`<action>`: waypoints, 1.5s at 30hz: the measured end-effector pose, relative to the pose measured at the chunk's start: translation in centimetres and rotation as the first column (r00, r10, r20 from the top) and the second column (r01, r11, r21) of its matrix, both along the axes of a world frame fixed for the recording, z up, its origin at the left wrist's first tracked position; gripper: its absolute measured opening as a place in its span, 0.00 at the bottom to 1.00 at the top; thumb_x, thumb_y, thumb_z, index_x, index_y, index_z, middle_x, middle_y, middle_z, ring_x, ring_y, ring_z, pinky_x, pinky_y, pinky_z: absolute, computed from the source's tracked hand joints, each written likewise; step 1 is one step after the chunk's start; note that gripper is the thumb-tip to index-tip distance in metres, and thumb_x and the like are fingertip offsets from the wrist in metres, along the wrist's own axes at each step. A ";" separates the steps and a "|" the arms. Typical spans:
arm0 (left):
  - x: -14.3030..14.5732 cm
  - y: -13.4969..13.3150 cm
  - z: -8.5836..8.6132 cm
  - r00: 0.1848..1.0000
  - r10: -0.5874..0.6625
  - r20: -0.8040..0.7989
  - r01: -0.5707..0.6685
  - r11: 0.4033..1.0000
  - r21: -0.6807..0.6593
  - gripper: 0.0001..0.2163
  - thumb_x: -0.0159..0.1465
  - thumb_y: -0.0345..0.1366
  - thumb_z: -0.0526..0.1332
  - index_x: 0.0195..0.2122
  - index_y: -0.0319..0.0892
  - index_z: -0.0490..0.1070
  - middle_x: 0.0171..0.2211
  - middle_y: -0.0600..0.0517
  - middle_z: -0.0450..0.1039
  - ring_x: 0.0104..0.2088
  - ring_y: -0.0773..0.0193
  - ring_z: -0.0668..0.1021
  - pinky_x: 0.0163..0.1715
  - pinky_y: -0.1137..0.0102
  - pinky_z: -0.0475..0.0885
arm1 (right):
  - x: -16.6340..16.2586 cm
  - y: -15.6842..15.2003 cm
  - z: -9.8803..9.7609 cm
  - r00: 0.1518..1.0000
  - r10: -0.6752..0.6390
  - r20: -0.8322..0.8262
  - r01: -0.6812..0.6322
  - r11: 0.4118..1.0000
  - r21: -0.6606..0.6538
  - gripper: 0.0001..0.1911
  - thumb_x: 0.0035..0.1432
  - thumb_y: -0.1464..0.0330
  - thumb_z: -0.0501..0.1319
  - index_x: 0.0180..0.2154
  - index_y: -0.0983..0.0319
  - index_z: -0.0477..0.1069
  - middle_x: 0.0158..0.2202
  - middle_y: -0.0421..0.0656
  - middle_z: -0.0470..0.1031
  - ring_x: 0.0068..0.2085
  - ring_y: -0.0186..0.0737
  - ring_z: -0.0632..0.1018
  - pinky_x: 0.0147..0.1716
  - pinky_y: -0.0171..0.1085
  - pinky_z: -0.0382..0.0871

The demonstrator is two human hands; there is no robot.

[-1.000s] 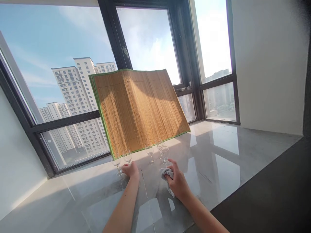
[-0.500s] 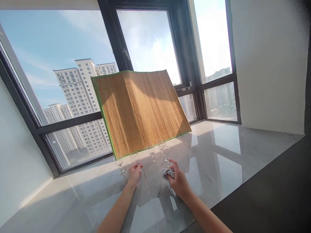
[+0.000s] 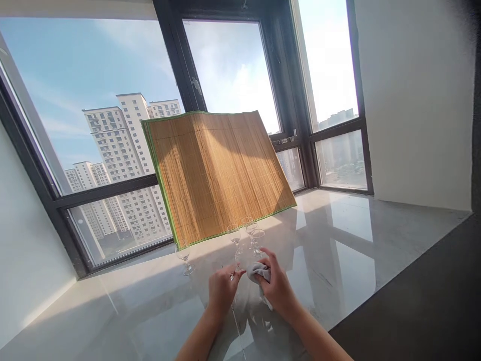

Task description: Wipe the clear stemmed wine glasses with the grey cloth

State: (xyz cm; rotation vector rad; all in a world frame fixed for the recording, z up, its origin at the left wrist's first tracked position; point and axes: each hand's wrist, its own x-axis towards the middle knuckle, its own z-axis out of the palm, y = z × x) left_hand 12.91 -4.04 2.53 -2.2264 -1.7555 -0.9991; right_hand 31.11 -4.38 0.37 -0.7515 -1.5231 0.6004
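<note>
Between my fingers, my left hand (image 3: 224, 287) pinches a small clear stemmed glass (image 3: 241, 254), which tilts toward the right. My right hand (image 3: 277, 285) is closed around a grey cloth (image 3: 259, 271), bunched at the fingers with a tail hanging below. The cloth is close against the glass; whether they touch I cannot tell. Beyond my hands, several more stemmed glasses stand upright on the sill: one far left (image 3: 184, 254), one in the middle (image 3: 233, 233), and a close group including a front glass (image 3: 258, 239).
A bamboo mat (image 3: 221, 175) with green edging leans against the dark window frame (image 3: 295, 100) behind the glasses. The glossy grey marble sill (image 3: 338, 250) spans the corner and ends at a diagonal front edge on the right. White walls flank both sides.
My left hand has lifted a glass and brought it right, beside the cloth. My right hand stays in nearly the same place, still holding the cloth.
</note>
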 end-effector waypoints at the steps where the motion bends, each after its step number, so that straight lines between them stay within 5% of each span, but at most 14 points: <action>1: -0.2 -0.1 0.3 0.996 0.063 -0.060 -0.062 0.998 0.016 0.13 0.66 0.44 0.58 0.45 0.48 0.79 0.34 0.48 0.81 0.35 0.55 0.81 0.32 0.69 0.66 | 0.0 -0.2 0.2 1.000 0.022 -0.009 -0.022 1.000 0.012 0.30 0.56 0.75 0.55 0.59 0.57 0.54 0.37 0.39 0.75 0.36 0.36 0.77 0.39 0.35 0.71; 4: -0.6 -0.4 1.0 0.959 0.162 -0.235 -0.154 0.987 0.053 0.10 0.65 0.40 0.59 0.40 0.46 0.80 0.30 0.48 0.79 0.34 0.54 0.79 0.32 0.68 0.63 | -0.1 -0.5 0.5 0.999 0.030 -0.031 -0.029 0.999 0.033 0.29 0.57 0.74 0.56 0.59 0.57 0.55 0.38 0.40 0.76 0.37 0.36 0.77 0.41 0.34 0.71; 7: -0.4 -0.5 1.4 0.931 0.122 -0.345 -0.093 0.991 0.098 0.08 0.63 0.32 0.60 0.36 0.47 0.79 0.29 0.50 0.77 0.36 0.55 0.76 0.36 0.66 0.62 | 0.0 -0.1 0.3 0.998 -0.048 -0.040 0.050 0.997 0.061 0.27 0.57 0.73 0.56 0.58 0.57 0.56 0.39 0.41 0.76 0.39 0.37 0.78 0.42 0.35 0.71; 11: -0.4 -0.3 1.2 0.943 0.077 -0.323 -0.021 0.984 0.175 0.13 0.61 0.24 0.58 0.35 0.48 0.79 0.30 0.51 0.76 0.37 0.56 0.73 0.40 0.64 0.61 | 0.2 0.5 -0.1 0.982 -0.190 -0.016 0.191 0.980 0.056 0.24 0.58 0.72 0.55 0.56 0.57 0.57 0.39 0.41 0.77 0.38 0.38 0.79 0.40 0.35 0.71; 16: -1.3 0.3 0.6 0.977 0.047 -0.210 -0.010 0.985 0.175 0.14 0.63 0.26 0.57 0.41 0.50 0.80 0.32 0.49 0.77 0.37 0.56 0.72 0.41 0.64 0.61 | 0.6 0.6 0.0 0.951 -0.308 0.028 0.309 0.951 -0.033 0.24 0.56 0.72 0.54 0.55 0.58 0.58 0.37 0.41 0.76 0.37 0.40 0.78 0.38 0.36 0.70; 21: -1.2 0.4 0.7 0.974 0.013 -0.226 0.018 0.991 0.131 0.15 0.64 0.29 0.55 0.44 0.48 0.79 0.33 0.46 0.77 0.39 0.54 0.72 0.41 0.62 0.61 | 0.2 0.6 0.1 0.998 -0.054 -0.024 0.051 0.993 -0.108 0.28 0.50 0.73 0.55 0.55 0.59 0.58 0.32 0.38 0.75 0.32 0.37 0.76 0.35 0.35 0.69; 25: -0.7 0.2 0.8 0.981 -0.073 -0.179 0.091 0.992 0.093 0.15 0.63 0.29 0.56 0.44 0.49 0.80 0.33 0.47 0.77 0.39 0.53 0.72 0.41 0.63 0.61 | 0.2 0.4 0.4 0.986 0.090 -0.141 -0.120 0.967 -0.225 0.28 0.46 0.72 0.58 0.52 0.59 0.61 0.28 0.35 0.72 0.27 0.34 0.72 0.27 0.32 0.65; 31: -0.7 0.6 0.2 0.974 -0.206 0.095 0.205 0.979 0.014 0.08 0.59 0.33 0.60 0.26 0.45 0.78 0.26 0.49 0.75 0.31 0.59 0.73 0.38 0.67 0.63 | 1.1 -0.8 2.3 0.868 0.272 -0.416 -0.416 0.856 -0.308 0.29 0.48 0.63 0.65 0.52 0.60 0.61 0.31 0.39 0.75 0.29 0.37 0.75 0.29 0.34 0.67; 34: -0.8 1.1 -0.4 0.948 -0.136 0.288 0.147 0.989 -0.018 0.09 0.60 0.37 0.60 0.27 0.43 0.79 0.25 0.49 0.76 0.28 0.60 0.74 0.33 0.68 0.64 | 1.4 -0.6 2.5 0.853 0.203 -0.481 -0.371 0.884 -0.285 0.30 0.49 0.60 0.66 0.52 0.60 0.61 0.33 0.41 0.76 0.30 0.38 0.75 0.29 0.34 0.67; 38: -0.4 1.6 -0.9 0.769 -0.073 0.635 0.178 0.978 -0.104 0.13 0.57 0.45 0.63 0.33 0.40 0.78 0.28 0.49 0.78 0.28 0.61 0.76 0.31 0.69 0.68 | 1.2 0.4 1.5 0.908 -0.007 -0.419 -0.134 0.942 -0.307 0.29 0.50 0.60 0.66 0.51 0.61 0.60 0.34 0.43 0.76 0.32 0.40 0.76 0.32 0.36 0.69; 45: 1.0 0.8 -1.0 0.303 -0.109 0.947 0.576 0.813 -0.091 0.16 0.52 0.47 0.71 0.32 0.38 0.76 0.25 0.52 0.73 0.27 0.68 0.74 0.35 0.71 0.72 | 0.4 1.2 -0.3 0.997 -0.038 -0.074 0.023 0.982 -0.188 0.19 0.53 0.69 0.58 0.48 0.59 0.63 0.32 0.39 0.76 0.32 0.38 0.77 0.35 0.36 0.69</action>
